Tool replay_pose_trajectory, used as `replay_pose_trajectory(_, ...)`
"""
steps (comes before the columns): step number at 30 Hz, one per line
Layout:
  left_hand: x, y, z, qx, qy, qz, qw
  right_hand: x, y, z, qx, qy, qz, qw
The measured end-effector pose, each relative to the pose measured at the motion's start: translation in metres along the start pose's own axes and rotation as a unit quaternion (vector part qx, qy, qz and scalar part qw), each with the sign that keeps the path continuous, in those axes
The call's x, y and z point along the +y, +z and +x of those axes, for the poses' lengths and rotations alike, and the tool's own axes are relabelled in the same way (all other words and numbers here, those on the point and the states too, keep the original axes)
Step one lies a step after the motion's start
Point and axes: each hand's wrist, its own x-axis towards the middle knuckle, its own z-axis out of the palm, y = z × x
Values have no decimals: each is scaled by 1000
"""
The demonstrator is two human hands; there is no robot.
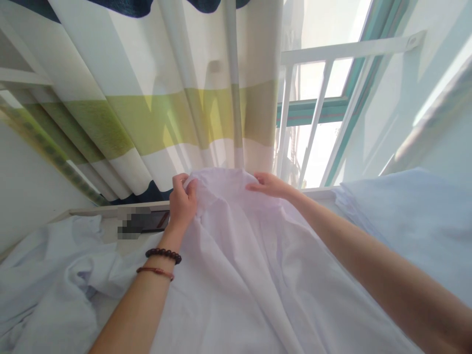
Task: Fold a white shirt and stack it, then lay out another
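A white garment (pixel 236 231) is raised before me, its upper edge gathered like a collar and its folds falling toward me over the surface. My left hand (pixel 183 200) has its fingers closed around the upper left edge of this cloth. At the upper right edge, my right hand (pixel 271 185) pinches the fabric between thumb and fingers. Two bracelets, one of dark beads (pixel 163 254) and one thin and brown, circle my left wrist. What kind of garment it is does not show clearly.
Crumpled white cloth (pixel 70 275) lies at the left, and a folded white cloth (pixel 416 211) at the right. A dark flat object (pixel 151 221), partly blurred out, lies beside my left hand. Behind are a striped curtain (pixel 162 118), a white railing (pixel 354 50) and a window.
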Motion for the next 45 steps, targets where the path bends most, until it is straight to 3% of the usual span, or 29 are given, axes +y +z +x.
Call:
replay_pose_trajectory(6,16,8,5,-9,-13,49,999,-14,-52,-8,82,33,-154,984)
replay_pose_trajectory(8,23,20,8,-20,-8,49,999,-17,-60,-9,97,57,-194,974)
replay_pose_trajectory(11,31,40,12,-29,-1,47,998,-14,-61,-13,73,101,-173,977)
replay_pose_trajectory(14,32,53,17,-56,6,64,996,1,-55,-20,0,131,-91,987)
replay_pose_trajectory(17,28,59,26,-62,-39,72,995,20,-46,-21,-39,139,-54,988)
replay_pose_trajectory(20,23,67,33,-49,-98,67,992,33,-29,-13,-2,143,-84,986)
replay_pose_trajectory(23,16,79,32,-57,-104,65,991,40,-6,-2,42,138,-133,981)
replay_pose_trajectory(27,8,87,20,-93,-40,61,993,45,18,3,98,124,-205,966)
replay_pose_trajectory(32,17,74,2,-86,73,63,992,41,25,-4,143,112,-248,952)
replay_pose_trajectory(36,23,68,-23,-112,157,83,978,30,32,-20,184,15,-280,942)
replay_pose_trajectory(40,13,71,-50,-171,194,169,951,33,49,-39,98,-97,-327,935)
replay_pose_trajectory(42,9,71,-56,-189,187,195,944,40,56,-44,61,-103,-344,932)
replay_pose_trajectory(45,11,70,-52,-234,163,213,935,46,58,-41,64,-93,-347,931)
